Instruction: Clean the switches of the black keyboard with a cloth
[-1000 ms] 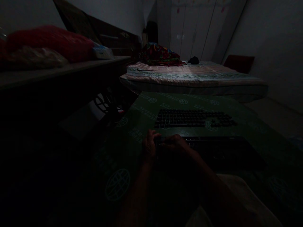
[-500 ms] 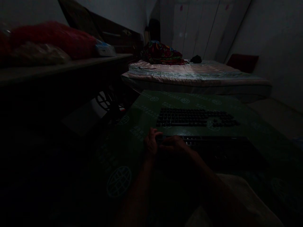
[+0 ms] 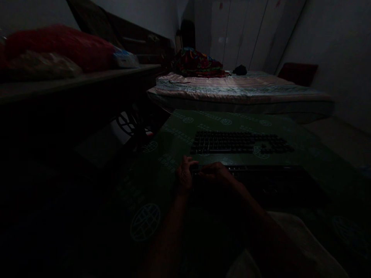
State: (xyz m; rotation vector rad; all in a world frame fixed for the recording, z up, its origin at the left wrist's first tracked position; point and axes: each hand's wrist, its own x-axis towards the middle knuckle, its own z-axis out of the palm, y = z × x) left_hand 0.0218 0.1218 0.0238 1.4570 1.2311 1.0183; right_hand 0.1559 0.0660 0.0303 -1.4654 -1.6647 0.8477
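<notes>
Resting at the left end of the keyboard [image 3: 281,183], the left hand [image 3: 184,174] had parted fingers; darkness hid whether the right hand [image 3: 215,172], fingertips bunched, pinched anything.

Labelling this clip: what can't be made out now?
Head view:
Right hand: whether its fingertips hold anything; too dark.
Left hand: exact contact with the keyboard; too dark.
Keyboard: part of left end; behind right hand.
Keys: legends; too small, dark.
Cloth: lower end; cut by bottom edge.
</notes>
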